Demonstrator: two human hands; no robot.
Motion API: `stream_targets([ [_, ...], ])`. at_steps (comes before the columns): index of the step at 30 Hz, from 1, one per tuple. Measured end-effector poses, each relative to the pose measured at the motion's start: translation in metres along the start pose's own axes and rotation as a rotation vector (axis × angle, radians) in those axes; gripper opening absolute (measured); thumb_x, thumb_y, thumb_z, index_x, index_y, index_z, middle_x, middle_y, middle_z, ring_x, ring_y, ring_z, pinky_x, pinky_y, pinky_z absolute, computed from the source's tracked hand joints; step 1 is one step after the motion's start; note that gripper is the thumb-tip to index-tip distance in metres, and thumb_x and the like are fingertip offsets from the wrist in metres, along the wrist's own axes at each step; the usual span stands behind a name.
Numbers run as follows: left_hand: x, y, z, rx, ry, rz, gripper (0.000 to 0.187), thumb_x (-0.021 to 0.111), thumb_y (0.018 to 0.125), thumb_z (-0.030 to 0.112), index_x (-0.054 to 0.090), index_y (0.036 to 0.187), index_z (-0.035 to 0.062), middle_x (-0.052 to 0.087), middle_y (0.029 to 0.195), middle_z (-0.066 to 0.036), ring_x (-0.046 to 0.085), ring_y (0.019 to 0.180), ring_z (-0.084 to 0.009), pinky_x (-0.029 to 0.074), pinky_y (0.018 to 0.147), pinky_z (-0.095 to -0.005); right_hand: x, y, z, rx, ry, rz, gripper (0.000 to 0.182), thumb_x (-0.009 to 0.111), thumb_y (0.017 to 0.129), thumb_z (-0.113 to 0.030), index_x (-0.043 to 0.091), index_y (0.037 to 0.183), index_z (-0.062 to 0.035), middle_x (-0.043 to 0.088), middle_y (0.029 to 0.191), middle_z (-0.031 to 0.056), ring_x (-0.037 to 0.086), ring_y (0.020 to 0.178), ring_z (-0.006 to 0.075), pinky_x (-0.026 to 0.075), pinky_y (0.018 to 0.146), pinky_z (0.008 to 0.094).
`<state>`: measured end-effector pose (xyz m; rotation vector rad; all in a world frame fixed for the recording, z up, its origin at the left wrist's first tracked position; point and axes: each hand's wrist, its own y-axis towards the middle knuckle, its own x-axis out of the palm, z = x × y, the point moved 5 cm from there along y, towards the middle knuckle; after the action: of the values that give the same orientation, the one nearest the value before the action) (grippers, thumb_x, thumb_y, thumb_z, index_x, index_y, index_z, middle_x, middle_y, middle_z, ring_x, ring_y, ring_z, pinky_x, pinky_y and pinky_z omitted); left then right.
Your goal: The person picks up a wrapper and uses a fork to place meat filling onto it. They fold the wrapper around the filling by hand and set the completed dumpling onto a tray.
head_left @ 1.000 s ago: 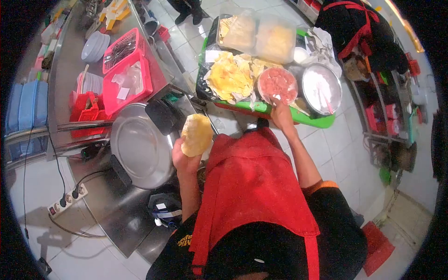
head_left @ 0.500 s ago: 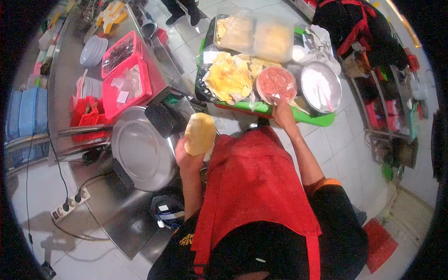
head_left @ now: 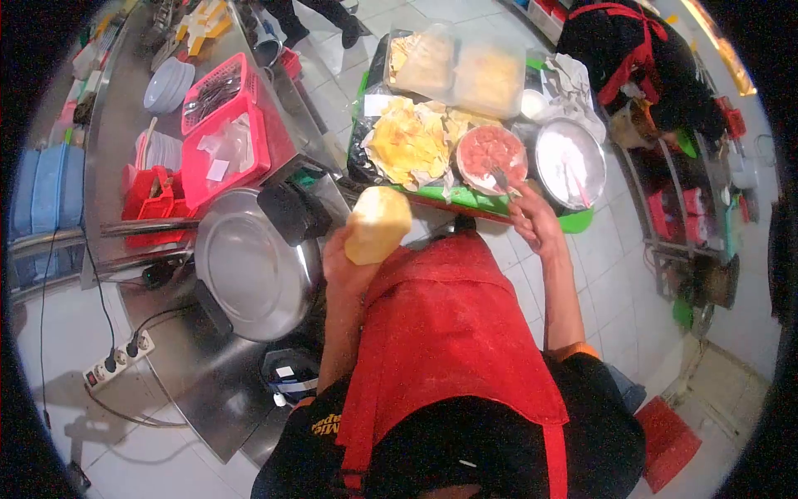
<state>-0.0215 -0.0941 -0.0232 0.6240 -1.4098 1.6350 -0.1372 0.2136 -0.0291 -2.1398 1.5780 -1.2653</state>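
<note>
A pale yellow, flat stack of what look like dough wrappers (head_left: pixel 378 224) rests in my left hand (head_left: pixel 341 266), with the fingers curled round its lower left edge. My right hand (head_left: pixel 538 218) is closed on a fork (head_left: pixel 499 177). The tines touch the pink minced filling (head_left: pixel 489 148) at the near side of its round bowl. Right of this bowl stands a metal bowl (head_left: pixel 602 150) with white contents and a pink-ended utensil in it. Yellow wrapper sheets (head_left: pixel 407 141) lie on crumpled paper to the left.
Two translucent containers (head_left: pixel 490 76) stand at the back of the green tray (head_left: pixel 577 221). At left are a large round metal lid (head_left: pixel 253 266), pink baskets (head_left: pixel 253 137) and stacked plates (head_left: pixel 169 86). Another person (head_left: pixel 644 54) bends over shelves at right.
My left hand has moved up and right with the wrappers. My right hand has shifted to the right and turned, so the fork now shows. A person's legs at the top have moved.
</note>
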Motion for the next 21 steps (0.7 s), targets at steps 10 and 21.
stream_targets([
  [10, 0.071, -0.004, -0.023, -0.189, -0.002, -0.192, 0.062, 0.053, 0.086, 0.028, 0.038, 0.138, -0.0035, 0.053, 0.131, -0.02, 0.053, 0.119, -0.0342, 0.04, 0.103, -0.049, 0.089, -0.033, -0.002, -0.385, -0.456, -0.251, 0.03, 0.052, 0.096, -0.012, 0.049, 0.125, -0.0034, 0.047, 0.07, -0.0021, 0.043, 0.055, 0.0037, 0.035, 0.049, 0.0174],
  [21, 0.082, -0.012, -0.021, -0.072, 0.075, -0.226, 0.061, 0.051, 0.088, 0.027, 0.037, 0.137, -0.0064, 0.052, 0.133, -0.02, 0.053, 0.121, -0.0322, 0.04, 0.104, -0.0441, 0.108, -0.042, -0.006, -0.859, -1.017, -0.045, 0.016, 0.051, 0.097, -0.009, 0.061, 0.107, -0.0015, 0.063, 0.084, 0.0052, 0.056, 0.066, 0.0084, 0.043, 0.057, 0.021],
])
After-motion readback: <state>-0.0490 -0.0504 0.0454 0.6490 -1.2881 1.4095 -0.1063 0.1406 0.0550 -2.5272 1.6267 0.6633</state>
